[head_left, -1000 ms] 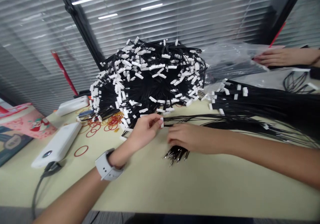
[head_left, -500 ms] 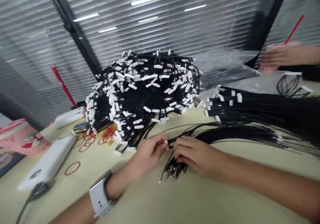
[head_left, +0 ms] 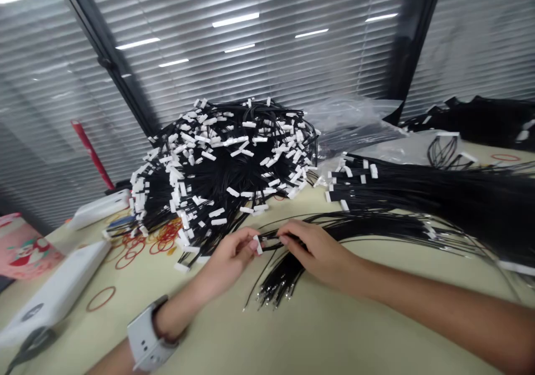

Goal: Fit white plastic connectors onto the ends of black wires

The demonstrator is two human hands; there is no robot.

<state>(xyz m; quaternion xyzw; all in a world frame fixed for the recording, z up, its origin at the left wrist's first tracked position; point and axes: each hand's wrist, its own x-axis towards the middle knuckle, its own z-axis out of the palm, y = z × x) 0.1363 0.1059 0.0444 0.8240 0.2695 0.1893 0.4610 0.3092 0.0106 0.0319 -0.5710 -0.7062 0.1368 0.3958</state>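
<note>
Between thumb and fingers, my left hand (head_left: 236,255) pinches a small white connector (head_left: 258,245). Black wires run from this connector toward my right hand (head_left: 311,249), whose thumb and index finger close on a wire just to its right. Below my right hand, a bundle of loose black wires (head_left: 284,277) fans out on the table, with bare metal terminals at its ends. The wires continue rightward behind my right hand. Just beyond my hands rises a large heap of black cables (head_left: 246,169) with white connectors.
More black cables (head_left: 418,191) with white connectors lie at the right, near clear plastic bags (head_left: 355,124). On the left are red rubber bands (head_left: 134,249), a white power strip (head_left: 58,291) and a pink cup (head_left: 27,252). Window blinds (head_left: 267,46) stand behind.
My right hand's fingers have moved from a curled grip over the wires to a pinch near the connector. The view has shifted right; another person's hand and a cup have left the right side.
</note>
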